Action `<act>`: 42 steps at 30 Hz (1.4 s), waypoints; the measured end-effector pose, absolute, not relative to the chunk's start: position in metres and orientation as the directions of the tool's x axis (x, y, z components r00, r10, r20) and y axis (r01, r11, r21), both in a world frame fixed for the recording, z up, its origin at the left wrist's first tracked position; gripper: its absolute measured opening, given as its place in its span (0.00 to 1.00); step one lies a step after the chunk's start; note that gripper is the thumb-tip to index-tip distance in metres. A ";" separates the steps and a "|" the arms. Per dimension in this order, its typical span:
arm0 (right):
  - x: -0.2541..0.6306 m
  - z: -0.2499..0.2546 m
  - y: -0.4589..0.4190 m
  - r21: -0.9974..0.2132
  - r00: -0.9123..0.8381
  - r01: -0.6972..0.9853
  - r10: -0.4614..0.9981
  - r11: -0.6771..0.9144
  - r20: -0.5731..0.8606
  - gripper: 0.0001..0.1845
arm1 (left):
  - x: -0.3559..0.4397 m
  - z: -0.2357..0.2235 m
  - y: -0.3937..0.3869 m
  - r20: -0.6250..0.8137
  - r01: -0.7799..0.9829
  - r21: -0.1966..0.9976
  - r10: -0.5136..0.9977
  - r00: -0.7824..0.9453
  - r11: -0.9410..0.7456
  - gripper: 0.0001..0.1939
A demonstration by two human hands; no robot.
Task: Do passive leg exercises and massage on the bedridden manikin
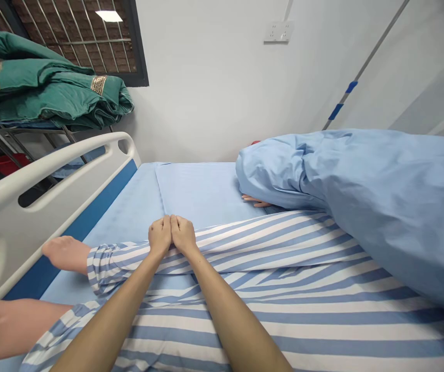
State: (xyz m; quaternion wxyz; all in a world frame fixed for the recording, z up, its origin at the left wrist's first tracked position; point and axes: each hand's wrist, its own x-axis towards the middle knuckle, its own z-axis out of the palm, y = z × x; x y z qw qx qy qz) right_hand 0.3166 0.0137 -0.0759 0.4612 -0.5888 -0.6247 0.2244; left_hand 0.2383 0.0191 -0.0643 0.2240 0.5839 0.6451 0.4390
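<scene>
My left hand (160, 235) and my right hand (182, 233) are side by side, both closed into fists with the thumb sides touching. They rest at the upper edge of the far leg of the blue-and-white striped trousers (268, 240), around the shin. Whatever the curled fingers hold, if anything, is hidden. The trousers are on a lying figure whose bare far foot (67, 253) and near foot (16, 328) point left. A blue quilt (380, 191) covers the figure's upper part on the right. Fingers of the figure's hand (256, 200) stick out from under it.
Light blue sheeting (199, 186) covers the bed. At the left rises the bed's cream footboard (51, 170) with a blue panel. Beyond it, green folded bedding (59, 93) lies on a metal-framed bed, near a red basin (7, 164). A wall socket (279, 32) is on the back wall.
</scene>
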 end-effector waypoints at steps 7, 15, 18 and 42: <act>0.328 -0.076 0.021 -0.964 0.230 0.156 0.941 0.217 0.249 0.23 | 0.271 -0.058 0.028 0.120 0.172 0.983 0.927 -0.356 -0.061 0.19; 0.278 -0.072 0.015 -0.963 0.233 0.252 0.960 0.095 0.156 0.14 | 0.267 -0.078 0.015 0.245 0.508 0.857 0.936 -0.253 -0.087 0.22; 0.258 -0.055 0.011 -0.951 0.189 0.293 0.969 0.101 0.161 0.19 | 0.267 -0.075 0.016 0.264 0.539 0.836 0.937 -0.229 -0.104 0.23; 0.387 -0.073 0.023 -0.979 0.302 0.034 0.931 0.203 0.204 0.21 | 0.321 -0.056 0.026 0.148 0.328 0.943 0.950 -0.274 -0.052 0.19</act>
